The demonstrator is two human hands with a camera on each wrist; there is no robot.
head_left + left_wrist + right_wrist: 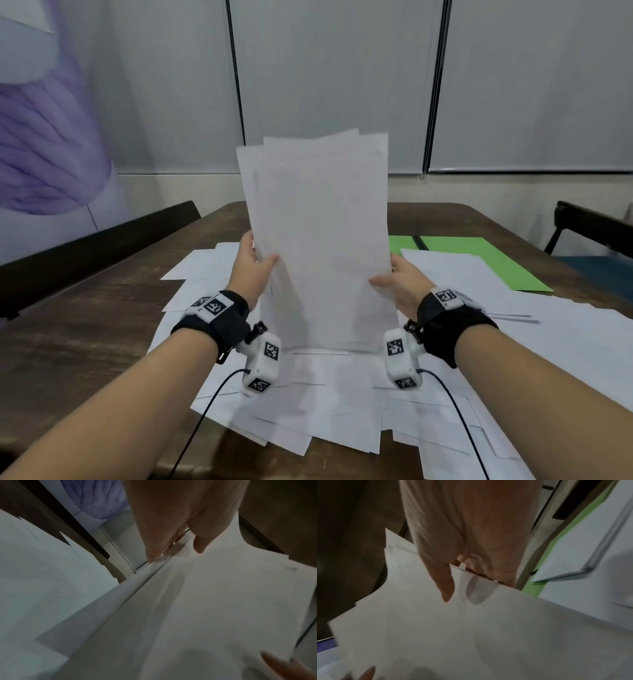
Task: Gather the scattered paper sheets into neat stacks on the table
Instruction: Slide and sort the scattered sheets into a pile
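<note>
White paper stack [318, 240], both hands gripping

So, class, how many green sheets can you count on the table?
2, side by side at the table's far right: a narrow strip showing beside the held bundle, and a larger sheet right of it. More may lie hidden beneath white paper.

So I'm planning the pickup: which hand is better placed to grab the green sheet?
Right hand: the green sheet lies on its side. Both hands grip the upright stack.
</note>
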